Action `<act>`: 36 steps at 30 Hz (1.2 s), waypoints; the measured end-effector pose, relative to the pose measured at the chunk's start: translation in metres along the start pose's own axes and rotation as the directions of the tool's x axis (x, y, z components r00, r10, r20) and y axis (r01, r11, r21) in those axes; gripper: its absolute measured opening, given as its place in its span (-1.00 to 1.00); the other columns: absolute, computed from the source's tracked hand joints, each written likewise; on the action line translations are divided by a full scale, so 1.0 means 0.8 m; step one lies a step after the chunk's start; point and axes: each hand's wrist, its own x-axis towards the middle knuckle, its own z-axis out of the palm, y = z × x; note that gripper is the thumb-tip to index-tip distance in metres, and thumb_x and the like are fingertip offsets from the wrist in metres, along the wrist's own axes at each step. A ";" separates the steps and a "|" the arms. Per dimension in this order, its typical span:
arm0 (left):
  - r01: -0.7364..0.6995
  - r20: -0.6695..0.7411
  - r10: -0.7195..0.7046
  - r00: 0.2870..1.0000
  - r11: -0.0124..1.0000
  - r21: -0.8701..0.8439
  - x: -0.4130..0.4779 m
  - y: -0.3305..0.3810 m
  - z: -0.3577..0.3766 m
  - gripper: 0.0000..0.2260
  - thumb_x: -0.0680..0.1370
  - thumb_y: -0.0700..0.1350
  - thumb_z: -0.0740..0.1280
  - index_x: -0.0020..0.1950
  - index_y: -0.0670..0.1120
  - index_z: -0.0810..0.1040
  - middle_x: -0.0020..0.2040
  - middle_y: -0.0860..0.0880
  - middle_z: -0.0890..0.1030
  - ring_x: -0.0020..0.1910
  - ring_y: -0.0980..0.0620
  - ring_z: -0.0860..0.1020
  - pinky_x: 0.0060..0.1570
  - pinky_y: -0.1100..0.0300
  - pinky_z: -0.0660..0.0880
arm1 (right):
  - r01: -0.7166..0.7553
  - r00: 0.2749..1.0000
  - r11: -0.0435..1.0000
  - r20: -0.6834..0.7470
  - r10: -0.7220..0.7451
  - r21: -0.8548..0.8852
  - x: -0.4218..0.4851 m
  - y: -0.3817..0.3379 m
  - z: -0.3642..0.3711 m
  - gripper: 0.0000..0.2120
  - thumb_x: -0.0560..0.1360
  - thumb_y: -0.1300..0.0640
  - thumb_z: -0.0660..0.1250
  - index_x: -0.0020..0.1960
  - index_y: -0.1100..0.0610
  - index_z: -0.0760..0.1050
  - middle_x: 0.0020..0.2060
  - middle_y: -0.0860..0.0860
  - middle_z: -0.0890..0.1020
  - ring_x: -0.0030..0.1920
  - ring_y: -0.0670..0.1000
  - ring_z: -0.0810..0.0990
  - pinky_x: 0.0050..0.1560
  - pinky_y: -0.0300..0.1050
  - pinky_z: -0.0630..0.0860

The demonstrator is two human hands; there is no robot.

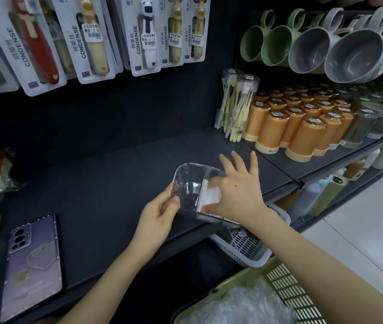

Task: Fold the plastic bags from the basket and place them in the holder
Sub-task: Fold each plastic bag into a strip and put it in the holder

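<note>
A clear plastic holder (pixel 187 181) stands on the dark shelf (pixel 106 183) near its front edge. My left hand (pixel 160 213) grips the holder's near left corner, thumb on the rim. Folded white plastic bags (pixel 209 197) stand inside its right part. My right hand (pixel 237 185) reaches over the holder, thumb and a finger pinching the folded bags while the other fingers spread out straight. A yellow-green basket (pixel 286 286) at the bottom right holds crumpled clear plastic bags (pixel 239 305).
A purple phone (pixel 33 265) lies on the shelf at the left. A white slotted basket (pixel 246 246) sits below the shelf edge. Orange cups (pixel 302 127), toothbrush tubes (pixel 235 106) and hanging mugs (pixel 321 47) fill the right side; packaged toothbrushes (pixel 92 36) hang above.
</note>
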 end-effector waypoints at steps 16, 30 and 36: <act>-0.020 -0.004 0.020 1.000 1.000 -0.017 -0.003 -0.003 0.007 -0.68 0.65 -0.20 0.16 0.15 0.26 0.40 -0.04 0.54 0.53 0.11 0.50 0.47 0.07 0.59 0.32 | -0.011 0.999 0.994 -0.035 0.015 0.110 -0.013 0.011 -0.008 -0.58 0.29 -0.31 0.44 -0.03 -0.03 0.61 0.45 0.10 0.32 0.49 0.22 0.17 0.42 0.38 -0.16; 0.099 0.012 -0.099 0.995 0.995 -0.019 0.029 -0.007 0.013 -0.74 0.66 -0.08 0.14 0.32 0.08 0.44 0.31 0.02 0.54 0.31 0.14 0.47 0.41 0.06 0.34 | -0.015 0.999 0.785 -0.026 0.039 0.620 -0.061 0.035 0.031 -0.13 0.21 -0.44 0.31 0.43 -0.11 0.30 0.43 -0.02 0.27 0.39 0.08 0.29 0.31 -0.04 0.31; 0.045 0.026 -0.062 0.998 0.902 0.430 0.039 -0.016 -0.006 -0.59 0.66 0.06 0.06 0.51 0.01 0.27 0.48 0.07 0.32 0.49 0.09 0.23 0.46 0.23 0.10 | -0.086 0.977 0.752 -0.093 0.193 0.653 -0.042 0.055 0.050 -0.19 0.20 -0.41 0.23 0.37 -0.05 0.37 0.31 -0.01 0.39 0.27 0.08 0.38 0.19 -0.06 0.37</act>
